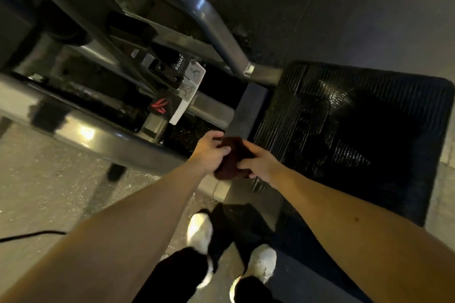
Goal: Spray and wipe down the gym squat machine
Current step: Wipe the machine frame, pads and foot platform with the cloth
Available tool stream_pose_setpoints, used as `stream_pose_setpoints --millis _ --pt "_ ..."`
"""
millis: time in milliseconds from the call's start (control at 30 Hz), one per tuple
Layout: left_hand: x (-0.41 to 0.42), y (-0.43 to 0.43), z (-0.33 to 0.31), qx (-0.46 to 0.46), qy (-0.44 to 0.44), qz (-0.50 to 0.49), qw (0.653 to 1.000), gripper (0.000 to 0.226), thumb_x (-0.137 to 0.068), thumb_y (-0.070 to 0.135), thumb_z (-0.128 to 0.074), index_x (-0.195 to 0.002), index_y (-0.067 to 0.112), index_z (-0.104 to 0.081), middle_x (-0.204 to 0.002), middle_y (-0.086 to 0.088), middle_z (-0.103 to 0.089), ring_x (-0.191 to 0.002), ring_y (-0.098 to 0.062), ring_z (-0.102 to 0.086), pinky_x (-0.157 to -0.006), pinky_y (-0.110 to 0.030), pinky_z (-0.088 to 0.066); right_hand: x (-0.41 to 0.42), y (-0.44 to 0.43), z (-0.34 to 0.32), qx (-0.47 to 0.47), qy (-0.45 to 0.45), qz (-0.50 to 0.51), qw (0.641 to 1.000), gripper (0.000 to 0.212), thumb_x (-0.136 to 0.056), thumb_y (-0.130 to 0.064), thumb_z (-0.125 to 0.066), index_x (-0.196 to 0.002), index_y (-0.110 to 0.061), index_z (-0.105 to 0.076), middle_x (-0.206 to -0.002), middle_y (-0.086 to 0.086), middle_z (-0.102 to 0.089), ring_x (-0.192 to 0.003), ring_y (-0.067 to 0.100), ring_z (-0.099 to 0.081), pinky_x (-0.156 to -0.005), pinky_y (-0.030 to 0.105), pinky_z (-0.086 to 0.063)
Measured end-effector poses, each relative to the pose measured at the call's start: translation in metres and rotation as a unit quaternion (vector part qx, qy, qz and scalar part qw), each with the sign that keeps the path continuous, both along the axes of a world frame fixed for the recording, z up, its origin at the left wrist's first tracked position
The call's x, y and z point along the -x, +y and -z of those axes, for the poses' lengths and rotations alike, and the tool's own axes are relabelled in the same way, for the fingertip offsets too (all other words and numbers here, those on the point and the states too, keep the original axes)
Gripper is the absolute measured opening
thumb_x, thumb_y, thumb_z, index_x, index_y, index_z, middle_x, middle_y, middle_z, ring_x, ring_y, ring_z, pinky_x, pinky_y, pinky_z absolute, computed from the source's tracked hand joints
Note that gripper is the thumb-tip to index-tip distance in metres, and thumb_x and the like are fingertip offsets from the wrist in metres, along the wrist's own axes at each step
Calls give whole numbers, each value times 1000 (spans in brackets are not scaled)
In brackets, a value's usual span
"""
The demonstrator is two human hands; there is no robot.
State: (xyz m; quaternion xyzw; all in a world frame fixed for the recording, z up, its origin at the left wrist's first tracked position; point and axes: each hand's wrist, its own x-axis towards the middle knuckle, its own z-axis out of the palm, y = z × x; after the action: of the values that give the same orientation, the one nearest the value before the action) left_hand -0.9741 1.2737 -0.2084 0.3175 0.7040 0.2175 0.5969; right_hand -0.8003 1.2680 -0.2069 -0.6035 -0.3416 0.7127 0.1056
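Both hands meet at the middle of the view: the left hand [209, 152] curls its fingers over the near edge of a small dark maroon cloth [234, 155], and the right hand [259, 165] pinches the opposite side, so neither is open and the cloth is bunched between them. Holding it with both hands looks like folding or regripping it for a wipe, though that is a judgement. The cloth hangs just above the near corner of the black ribbed rubber footplate [357, 118], the closest part of the grey steel-tube squat machine [216, 32], which fills the upper left and carries a small black plate lettered SQUAT [179, 66]. The person stands close to the footplate, probably to reach the plate and tubes without stretching. By count: two hands, one cloth, one machine with one footplate, two white shoes [199, 231], and one thin black cable [32, 235] on the speckled floor [49, 192]. No spray bottle is in view.
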Motion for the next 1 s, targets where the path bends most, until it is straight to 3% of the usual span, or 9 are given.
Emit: stream_pose_setpoints --millis 100,200,300,467,500,567,667,867,1000 --pt "0 9 51 -56 56 57 995 44 -93 -3 -68 -133 11 -56 -107 -9 -63 -99 -23 -61 -83 -28 -50 6 -4 55 -115 -74 -123 983 61 -92 -24 -75 -144 -44 -50 -128 -6 -68 -122 17 -62 -105 37 -50" --pt "4 16 117 -96 82 88 988 39 -95 -2 -66 -132 7 -56 -91 5 -54 -94 -17 -57 -74 -16 -47 14 6 128 -206 -169 -195 944 66 -95 -34 -69 -155 -35 -41 -140 -1 -62 -128 20 -59 -111 39 -46" --pt "12 35 187 -135 100 99 981 37 -95 5 -70 -130 6 -59 -101 -5 -59 -100 -23 -62 -90 -26 -51 25 33 192 -278 -258 -239 894 39 -100 -32 -63 -139 -34 -61 -125 2 -70 -113 26 -67 -97 41 -55" --pt "40 98 274 -256 189 70 945 24 -99 19 -65 -122 13 -64 -115 -10 -69 -108 -29 -66 -100 -43 -52 44 98 288 -427 -369 -140 814 28 -104 -34 -54 -128 -27 -67 -122 10 -71 -123 36 -59 -102 47 -48" --pt "48 109 286 -275 238 85 928 25 -100 20 -62 -124 13 -63 -122 -10 -66 -113 -28 -63 -103 -42 -50 50 108 304 -429 -380 -128 809 33 -106 -35 -51 -134 -24 -63 -134 13 -65 -135 39 -49 -110 48 -42" --pt "67 130 312 -291 359 151 874 37 -100 20 -57 -136 12 -58 -141 -12 -54 -131 -31 -50 -112 -41 -41 65 123 336 -423 -424 -172 782 51 -109 -42 -41 -155 -20 -41 -165 16 -30 -155 39 -15 -124 50 -21" --pt "88 143 341 -261 482 239 802 57 -101 33 -56 -152 11 -41 -161 -10 -31 -149 -34 -23 -118 -47 -34 84 117 370 -473 -444 -240 722 69 -110 -40 -37 -165 -19 -1 -172 9 13 -158 31 12 -127 53 -6" --pt "99 139 356 -287 531 229 764 64 -98 49 -61 -152 20 -41 -162 -7 -30 -151 -30 -20 -119 -47 -32 70 116 364 -438 -492 -335 674 65 -113 -36 -27 -164 -10 3 -171 8 16 -158 27 16 -129 45 2" --pt "107 145 365 -324 528 219 753 65 -96 51 -63 -151 23 -45 -159 -4 -36 -148 -28 -26 -119 -44 -29 96 146 370 -451 -449 -307 708 67 -112 -30 -35 -163 -4 0 -171 13 13 -158 28 11 -128 38 2"
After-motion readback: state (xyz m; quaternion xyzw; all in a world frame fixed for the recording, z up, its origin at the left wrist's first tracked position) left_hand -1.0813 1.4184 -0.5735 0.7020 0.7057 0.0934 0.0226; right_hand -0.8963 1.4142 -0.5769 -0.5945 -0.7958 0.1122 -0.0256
